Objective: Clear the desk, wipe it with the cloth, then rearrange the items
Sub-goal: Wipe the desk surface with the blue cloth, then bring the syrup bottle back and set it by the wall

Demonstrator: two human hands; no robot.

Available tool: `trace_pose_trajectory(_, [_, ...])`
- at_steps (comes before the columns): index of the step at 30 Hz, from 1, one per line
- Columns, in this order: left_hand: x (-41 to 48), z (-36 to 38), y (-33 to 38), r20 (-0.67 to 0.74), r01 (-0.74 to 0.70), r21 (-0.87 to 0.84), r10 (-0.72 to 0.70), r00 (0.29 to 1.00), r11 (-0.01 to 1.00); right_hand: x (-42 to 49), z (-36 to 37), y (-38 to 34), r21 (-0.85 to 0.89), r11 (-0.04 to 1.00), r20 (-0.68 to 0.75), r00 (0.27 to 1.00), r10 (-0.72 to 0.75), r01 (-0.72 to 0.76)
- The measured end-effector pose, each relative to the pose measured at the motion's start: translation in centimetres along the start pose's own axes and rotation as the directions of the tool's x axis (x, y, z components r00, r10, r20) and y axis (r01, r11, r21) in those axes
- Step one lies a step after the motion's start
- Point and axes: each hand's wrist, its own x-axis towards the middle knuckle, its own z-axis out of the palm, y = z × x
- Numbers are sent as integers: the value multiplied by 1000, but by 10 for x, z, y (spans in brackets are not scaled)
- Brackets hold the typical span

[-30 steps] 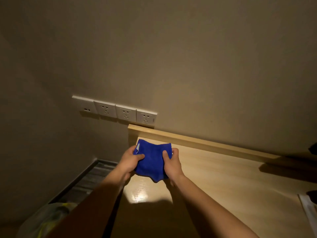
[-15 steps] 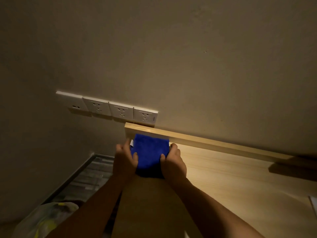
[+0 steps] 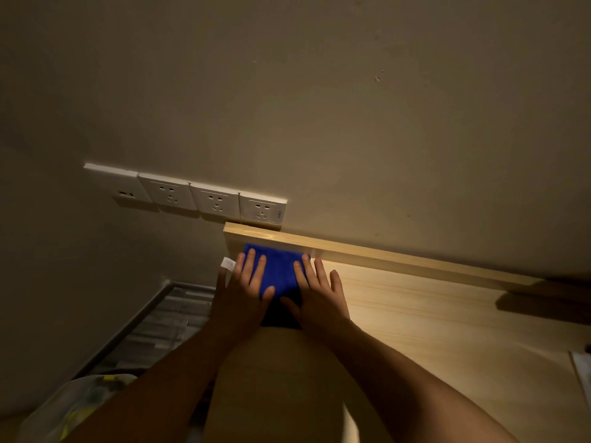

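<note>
Both hands lie flat, palms down, fingers spread and clenching nothing. Going left to right: a bag [image 3: 80,401] sits on the floor with something yellow showing inside, too dim to identify. Next, the left hand [image 3: 244,294] presses the cloth's left side, little finger past the desk's edge by a white tag [image 3: 228,263]. Folded blue cloth [image 3: 277,272] lies at the desk's [image 3: 431,321] far-left corner, touching the back rail [image 3: 399,259], long axis pointing toward the wall. Lastly, the right hand [image 3: 319,297] covers its right side.
</note>
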Motion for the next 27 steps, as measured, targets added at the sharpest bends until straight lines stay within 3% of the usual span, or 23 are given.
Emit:
trace_pose_trajectory(4, [-4,-14,8,100,122,19,-123,987,992,-6,-6,3,-1,1000,52,999,-4,4])
trace_pose_trajectory(7, [-10,-32,25,112,148,39,-151,982,988,-17,-16,14,39,996,121,989,80,-85])
trace_pose_trajectory(10, [-15,-50,46,201,169,69,-179,963,983,-49,-30,31,77,989,57,991,121,-125])
trace_pose_trajectory(18, [-54,-80,156,159,101,62,-109,981,993,-155,-65,105,54,970,-19,971,238,-237])
trace_pose_trajectory(27, [-117,-61,321,169,45,82,-58,984,996,-311,-73,218,67,940,-39,941,337,-334])
